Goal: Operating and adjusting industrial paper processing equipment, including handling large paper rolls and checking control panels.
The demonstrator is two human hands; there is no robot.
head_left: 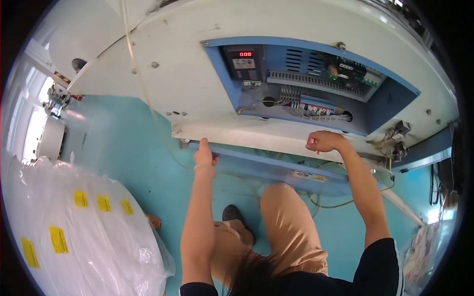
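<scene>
A long blue cover panel (269, 169) with a warning sticker sits low in front of my knees, under the white machine body (182, 84). At its left end my left hand (204, 154) is closed on the panel's edge, thumb uppermost. My right hand (323, 141) is raised over the panel, close to the machine's lower edge, with its fingers curled in. Anything inside those fingers is hidden. Above both hands is an open blue electrical box (365, 116), which holds a dark drive unit (245, 64) with a lit red display, a circuit board (345, 70) and bundled wires (316, 113).
On the left stands a large plastic-wrapped bundle (108, 232) with yellow labels. A thin pale hose (140, 79) hangs down the machine's front. Metal fittings (397, 138) and cables (335, 204) are near the panel's right end. My knees are bent close to the panel.
</scene>
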